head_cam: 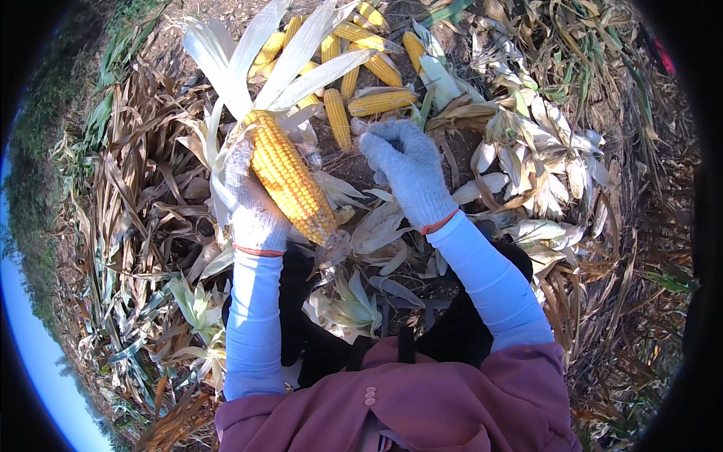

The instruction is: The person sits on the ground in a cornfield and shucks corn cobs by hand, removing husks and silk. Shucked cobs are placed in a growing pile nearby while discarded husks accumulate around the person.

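Note:
My left hand (248, 209), in a knitted white glove, is shut around the husk end of a yellow ear of corn (291, 178). Pale husk leaves (268, 62) are peeled back and fan out beyond the hand, while the bare kernels slant down toward my lap. To the right of the ear, my right hand (404, 166) wears a similar glove. Its fingers curl in toward the thumb, and I see nothing plainly held in them. Just past it lie bare ears of corn, one of them upright in the view (338, 118) and another lying crosswise (382, 103).
Several more husked ears (364, 38) are heaped on the soil ahead. A partly husked ear (438, 68) lies at their right. Loose husks (542, 164) and dry corn stalks (152, 169) spread along both sides. Husks (350, 305) also lie between my legs.

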`<action>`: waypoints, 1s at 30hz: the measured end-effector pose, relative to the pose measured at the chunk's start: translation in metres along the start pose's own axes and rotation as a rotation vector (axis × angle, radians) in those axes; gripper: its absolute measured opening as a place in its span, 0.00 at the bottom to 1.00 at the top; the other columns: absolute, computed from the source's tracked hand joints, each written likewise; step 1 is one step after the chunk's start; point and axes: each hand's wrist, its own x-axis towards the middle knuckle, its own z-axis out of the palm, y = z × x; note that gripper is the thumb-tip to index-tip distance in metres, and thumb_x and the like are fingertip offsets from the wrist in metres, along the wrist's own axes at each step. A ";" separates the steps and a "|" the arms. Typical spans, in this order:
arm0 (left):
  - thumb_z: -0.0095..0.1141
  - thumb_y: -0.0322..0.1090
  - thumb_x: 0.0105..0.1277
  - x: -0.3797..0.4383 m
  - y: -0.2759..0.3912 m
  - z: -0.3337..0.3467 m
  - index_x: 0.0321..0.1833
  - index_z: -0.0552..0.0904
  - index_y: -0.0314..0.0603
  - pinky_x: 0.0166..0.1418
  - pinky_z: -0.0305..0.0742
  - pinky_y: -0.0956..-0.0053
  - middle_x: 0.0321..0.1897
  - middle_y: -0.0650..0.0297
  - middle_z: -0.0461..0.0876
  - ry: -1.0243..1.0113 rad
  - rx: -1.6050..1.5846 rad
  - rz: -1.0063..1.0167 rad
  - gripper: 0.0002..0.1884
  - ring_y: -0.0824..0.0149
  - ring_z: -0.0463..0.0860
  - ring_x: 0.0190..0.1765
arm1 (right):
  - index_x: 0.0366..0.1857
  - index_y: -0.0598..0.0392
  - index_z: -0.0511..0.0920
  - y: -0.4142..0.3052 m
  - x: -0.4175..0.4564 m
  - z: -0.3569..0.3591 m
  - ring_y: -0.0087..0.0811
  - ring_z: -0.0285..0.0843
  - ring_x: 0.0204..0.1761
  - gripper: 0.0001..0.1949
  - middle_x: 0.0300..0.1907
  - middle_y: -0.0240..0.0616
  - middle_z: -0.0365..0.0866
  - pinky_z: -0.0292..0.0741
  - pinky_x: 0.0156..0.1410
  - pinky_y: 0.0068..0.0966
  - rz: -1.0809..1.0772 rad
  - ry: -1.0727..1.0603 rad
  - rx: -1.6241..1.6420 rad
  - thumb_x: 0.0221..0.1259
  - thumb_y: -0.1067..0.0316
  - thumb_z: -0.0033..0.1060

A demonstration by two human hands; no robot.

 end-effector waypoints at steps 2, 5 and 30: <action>0.60 0.35 0.64 -0.004 0.004 0.006 0.57 0.78 0.31 0.53 0.82 0.65 0.46 0.54 0.84 -0.074 -0.122 -0.075 0.20 0.60 0.84 0.46 | 0.44 0.62 0.79 0.000 -0.004 0.007 0.20 0.75 0.32 0.18 0.32 0.30 0.79 0.74 0.39 0.20 -0.029 -0.102 -0.035 0.64 0.56 0.67; 0.59 0.35 0.65 -0.002 -0.001 0.011 0.55 0.79 0.30 0.54 0.80 0.66 0.45 0.54 0.84 0.101 0.182 0.244 0.19 0.61 0.84 0.47 | 0.45 0.62 0.80 0.004 -0.012 0.019 0.24 0.79 0.36 0.21 0.36 0.36 0.83 0.78 0.43 0.26 -0.125 -0.279 -0.156 0.60 0.53 0.70; 0.52 0.46 0.74 -0.004 0.008 0.003 0.62 0.76 0.39 0.49 0.83 0.65 0.48 0.56 0.82 0.007 -0.128 -0.145 0.21 0.60 0.84 0.43 | 0.38 0.60 0.80 0.009 -0.014 0.008 0.22 0.73 0.35 0.22 0.31 0.35 0.77 0.73 0.43 0.24 -0.059 -0.462 -0.213 0.68 0.45 0.60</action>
